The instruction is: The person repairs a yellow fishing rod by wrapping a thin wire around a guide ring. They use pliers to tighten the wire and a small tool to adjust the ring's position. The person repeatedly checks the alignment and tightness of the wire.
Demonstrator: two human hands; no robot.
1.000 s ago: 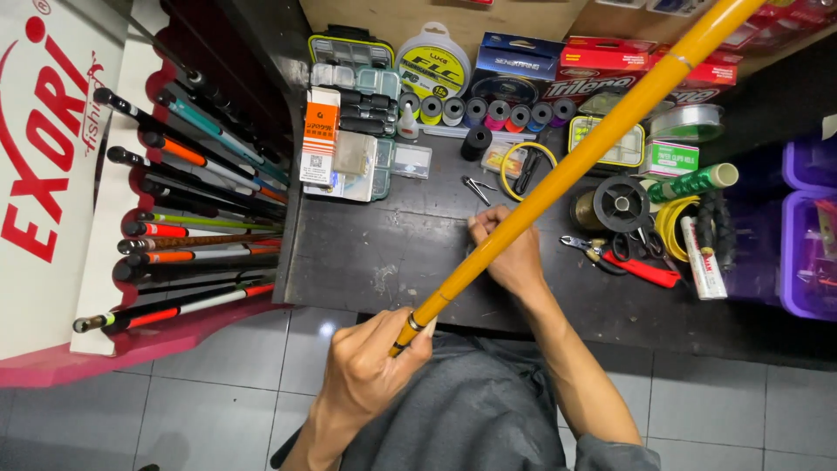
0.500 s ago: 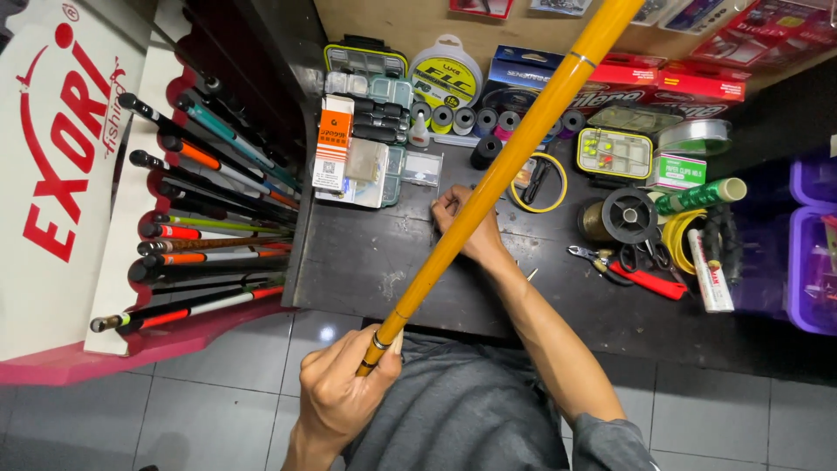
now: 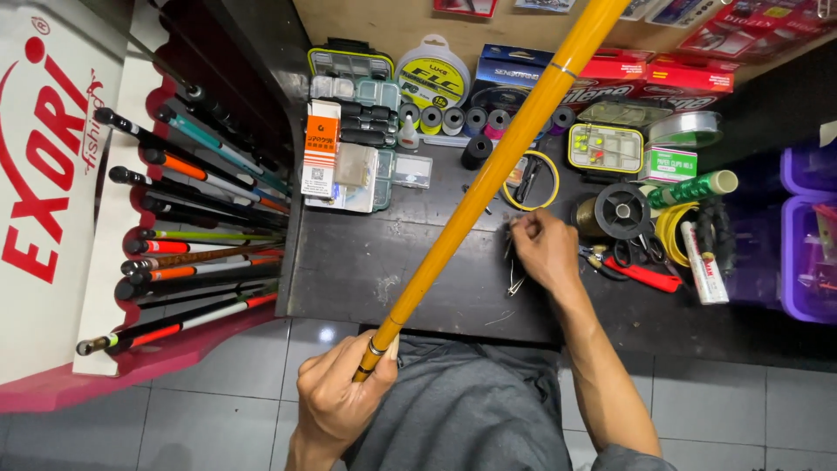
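My left hand [image 3: 336,397] is shut around the lower end of a long yellow fishing rod [image 3: 488,192]. The rod slants up and to the right, across the dark tabletop [image 3: 375,262], and leaves the frame at the top. My right hand [image 3: 545,249] rests on the table just right of the rod and does not touch it. Its fingertips are bunched together, and I cannot see whether they pinch anything small. A small metal tool [image 3: 514,281] lies on the table just under that hand. My lap in grey cloth fills the bottom centre.
A red-and-white rack of fishing rods [image 3: 192,227] stands at the left. Tackle boxes [image 3: 349,87], line spools [image 3: 432,78], a black spool [image 3: 621,211], red-handled pliers [image 3: 641,275] and purple bins [image 3: 806,244] crowd the table's back and right. Grey tiled floor lies below.
My right hand has come off the yellow rod and now sits on the table to its right. The rod's lower end and my left hand have shifted slightly left and down.
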